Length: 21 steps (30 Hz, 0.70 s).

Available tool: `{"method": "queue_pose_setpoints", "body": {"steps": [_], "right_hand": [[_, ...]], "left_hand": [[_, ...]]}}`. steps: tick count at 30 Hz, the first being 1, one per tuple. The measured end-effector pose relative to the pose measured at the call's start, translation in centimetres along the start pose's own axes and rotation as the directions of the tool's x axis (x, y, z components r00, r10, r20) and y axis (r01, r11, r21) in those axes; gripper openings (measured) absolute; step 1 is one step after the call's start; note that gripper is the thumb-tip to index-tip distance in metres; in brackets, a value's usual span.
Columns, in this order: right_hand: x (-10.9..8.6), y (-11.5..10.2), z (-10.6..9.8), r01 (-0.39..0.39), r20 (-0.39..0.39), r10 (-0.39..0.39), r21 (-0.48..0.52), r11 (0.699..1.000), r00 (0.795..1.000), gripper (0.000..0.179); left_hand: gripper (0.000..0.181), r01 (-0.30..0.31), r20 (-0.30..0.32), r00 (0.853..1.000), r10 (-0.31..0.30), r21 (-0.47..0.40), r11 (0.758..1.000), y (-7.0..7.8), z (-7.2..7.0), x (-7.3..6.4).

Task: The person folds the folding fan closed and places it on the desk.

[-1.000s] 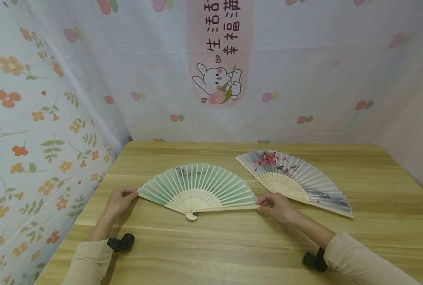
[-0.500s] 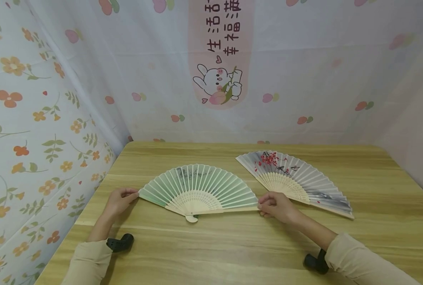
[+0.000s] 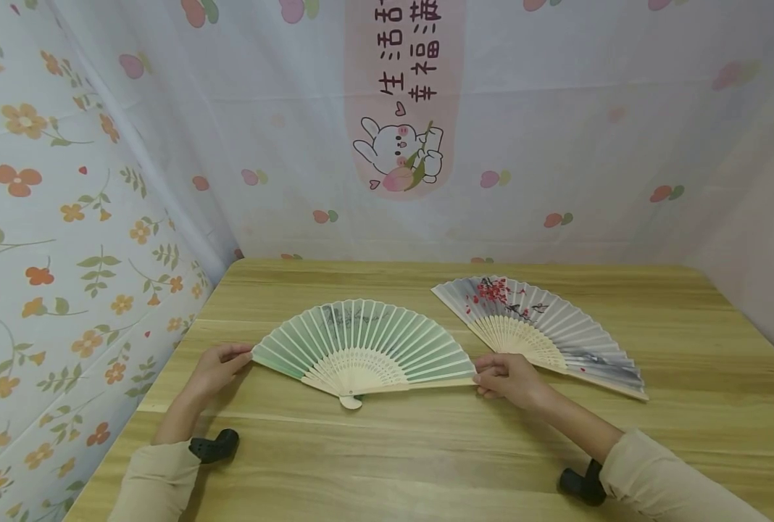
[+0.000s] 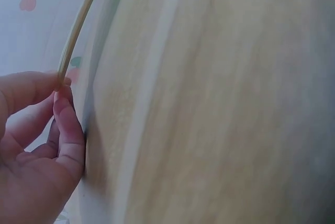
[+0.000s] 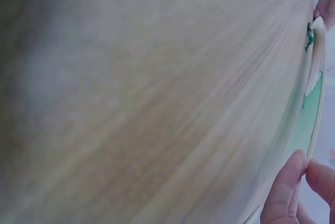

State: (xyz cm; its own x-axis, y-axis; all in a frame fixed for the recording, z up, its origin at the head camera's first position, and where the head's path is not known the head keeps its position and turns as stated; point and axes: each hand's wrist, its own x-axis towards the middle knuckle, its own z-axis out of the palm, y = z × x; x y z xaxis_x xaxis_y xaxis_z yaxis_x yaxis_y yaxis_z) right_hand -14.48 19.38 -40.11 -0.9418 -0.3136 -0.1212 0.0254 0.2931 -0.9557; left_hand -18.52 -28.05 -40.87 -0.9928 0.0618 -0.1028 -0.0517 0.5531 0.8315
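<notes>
A green folding fan (image 3: 361,341) is spread wide in front of me, its ribs fanned upward and its pivot end toward me. My left hand (image 3: 216,373) pinches the tip of its left outer rib between thumb and fingers; the left wrist view shows that rib (image 4: 78,25) rising from the fingertips. At the opposite end, my right hand (image 3: 507,378) pinches the tip of the right outer rib. In the right wrist view the green fan leaf (image 5: 309,124) runs away from those fingers, with green cord near the pivot.
A grey folding fan (image 3: 537,326) with red blossoms lies spread on the wooden table (image 3: 374,464), behind and right of the green one. A printed white curtain (image 3: 556,130) hangs along the table's back edge, and a floral cloth (image 3: 67,254) hangs at the left.
The right hand has shifted very slightly to the right with its end of the green fan. The left hand keeps its pinch, and the grey fan has not moved.
</notes>
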Motion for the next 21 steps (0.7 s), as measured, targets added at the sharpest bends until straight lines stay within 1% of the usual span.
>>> {"method": "queue_pose_setpoints", "body": {"steps": [3,8,11,15,17,21], "right_hand": [[-0.1,-0.1,0.0,-0.003,-0.01,0.003,0.003,1.0,1.0,0.034],[-0.2,-0.2,0.0,-0.023,-0.049,0.023,0.01,1.0,0.999,0.032],[-0.3,-0.3,-0.2,-0.033,-0.067,0.035,0.023,0.999,0.997,0.032],[-0.4,-0.4,-0.5,-0.036,-0.086,0.038,0.026,0.999,0.996,0.031],[-0.5,-0.4,-0.7,-0.041,-0.098,0.043,0.027,0.999,0.994,0.031],[-0.7,-0.6,-0.9,-0.049,-0.117,0.053,0.039,0.998,0.992,0.032]], "left_hand": [[0.041,-0.009,0.029,1.0,0.009,-0.03,1.0,-0.1,-0.1,0.0],[0.043,-0.013,0.069,0.997,0.019,-0.083,0.996,0.1,-0.3,-0.3],[0.044,-0.013,0.079,0.997,0.021,-0.102,0.995,0.2,-0.4,-0.4],[0.044,0.004,0.087,0.996,0.008,-0.139,0.99,0.4,-0.3,-0.5],[0.043,0.001,0.094,0.995,0.017,-0.187,0.982,0.6,-0.3,-0.6],[0.039,-0.002,0.092,0.995,0.03,-0.286,0.958,1.0,-0.1,-0.6]]}}
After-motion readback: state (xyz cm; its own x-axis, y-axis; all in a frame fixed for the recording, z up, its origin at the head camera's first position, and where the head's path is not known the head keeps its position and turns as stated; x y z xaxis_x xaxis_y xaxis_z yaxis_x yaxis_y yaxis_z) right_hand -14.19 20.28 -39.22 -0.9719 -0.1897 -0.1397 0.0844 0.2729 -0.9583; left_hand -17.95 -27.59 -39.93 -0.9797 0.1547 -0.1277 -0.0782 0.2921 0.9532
